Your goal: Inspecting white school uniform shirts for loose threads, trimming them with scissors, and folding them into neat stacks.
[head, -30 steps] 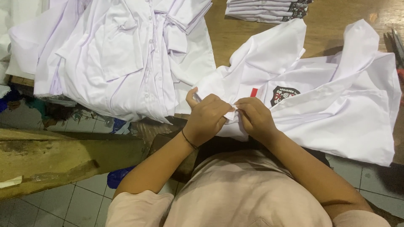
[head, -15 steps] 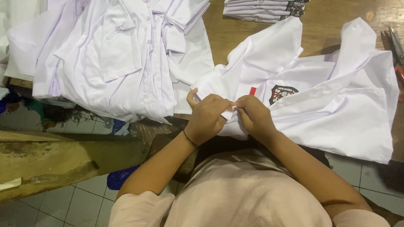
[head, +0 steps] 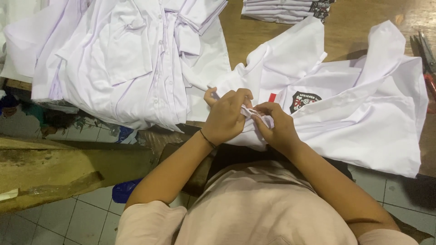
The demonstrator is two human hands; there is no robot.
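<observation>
Pinching the near edge of a white cotton school shirt with a dark chest badge and a small red tab [head: 345, 113], the person sits at the edge of a brown wooden worktable [head: 272, 41] with both hands drawn close together over the cloth. The left hand [head: 225, 118] is curled nearly into a fist, its fingers folded over a bunched bit of the fabric, with a thin dark band around the wrist. The right hand [head: 277, 124] meets it from the other side, thumb and forefinger closed tightly on the same fold, so the two hands touch at the fingertips. What exactly lies between the fingertips, apart from cloth, is too small to tell.

The shirt lies spread open on the table in front of the person, its collar and sleeve reaching toward the far right, its hem hanging just over the near table edge. To the left sits a loose heap of white shirts [head: 122, 59], draped partly off the table. At the far edge rests a neat stack of folded white shirts with dark badges [head: 286, 8]. A pair of scissors with red handles [head: 427, 63] lies at the right edge of the table, well apart from the hands. Below, pale floor tiles [head: 59, 218] show beside a worn wooden bench [head: 63, 168].
</observation>
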